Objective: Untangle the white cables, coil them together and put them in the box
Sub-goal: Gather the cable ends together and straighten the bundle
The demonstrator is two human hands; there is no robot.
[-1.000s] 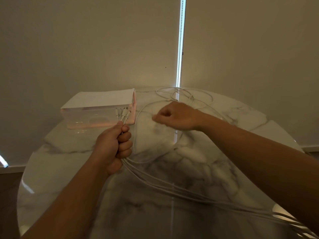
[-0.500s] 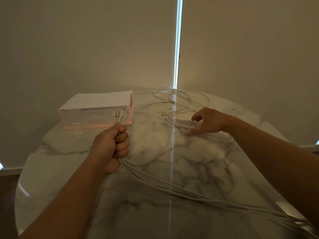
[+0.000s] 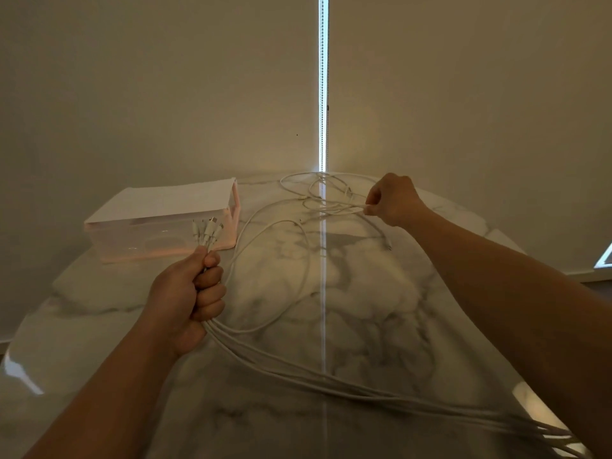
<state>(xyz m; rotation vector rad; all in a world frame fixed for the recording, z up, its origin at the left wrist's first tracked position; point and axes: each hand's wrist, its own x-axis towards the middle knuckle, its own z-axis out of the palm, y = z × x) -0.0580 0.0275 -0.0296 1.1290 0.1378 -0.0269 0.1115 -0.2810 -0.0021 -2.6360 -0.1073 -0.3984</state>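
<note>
In the head view, the box (image 3: 159, 207) sits on the far left of the table (image 3: 381, 326), its long axis running left to right. Just in front of the box's right end, the left hand (image 3: 188, 293) is clenched round a bundle of white cables (image 3: 298, 369). Their plug ends (image 3: 208, 226) stick up against the box wall; I count about five, though they overlap. The bundle trails away from the box toward the near right. Well to the right of the box, the right hand (image 3: 394, 200) pinches one strand of the loose tangle (image 3: 334, 209), which lies between that hand and the box. The right hand is the nearer one to it. One box, two hands.
</note>
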